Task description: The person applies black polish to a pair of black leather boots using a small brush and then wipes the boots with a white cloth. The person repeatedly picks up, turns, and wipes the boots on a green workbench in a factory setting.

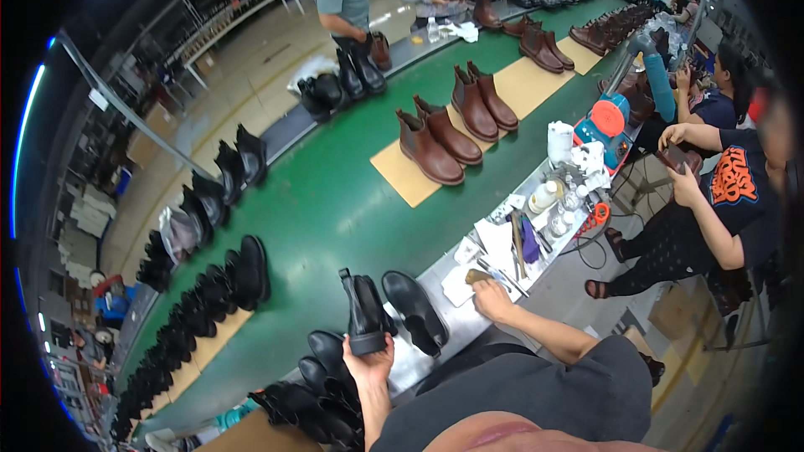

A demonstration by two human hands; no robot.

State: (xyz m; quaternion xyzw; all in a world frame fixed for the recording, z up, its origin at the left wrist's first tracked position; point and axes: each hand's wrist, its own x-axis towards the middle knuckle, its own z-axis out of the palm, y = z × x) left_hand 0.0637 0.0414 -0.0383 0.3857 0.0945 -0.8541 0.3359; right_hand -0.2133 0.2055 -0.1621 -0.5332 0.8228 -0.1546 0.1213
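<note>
My left hand (370,358) grips a black ankle boot (363,315) by its heel and sole, holding it up over the near edge of the bench. Just right of it another black boot (414,308) lies on its side. My right hand (492,299) is at the side shelf, its fingers closed on a small olive-brown block (477,277) whose kind I cannot make out. White cloths (458,286) lie under and beside that block. A wooden-handled tool (518,247) and a purple cloth (530,240) are a little farther along the shelf.
Brown boots (429,147) stand on tan boards on the green conveyor (335,192). Rows of black boots (197,310) line the far left; more black boots (322,410) crowd my near left. Bottles (545,195) and a blue-and-red machine (605,127) stand rightward. A co-worker (720,176) handles a brown shoe at right.
</note>
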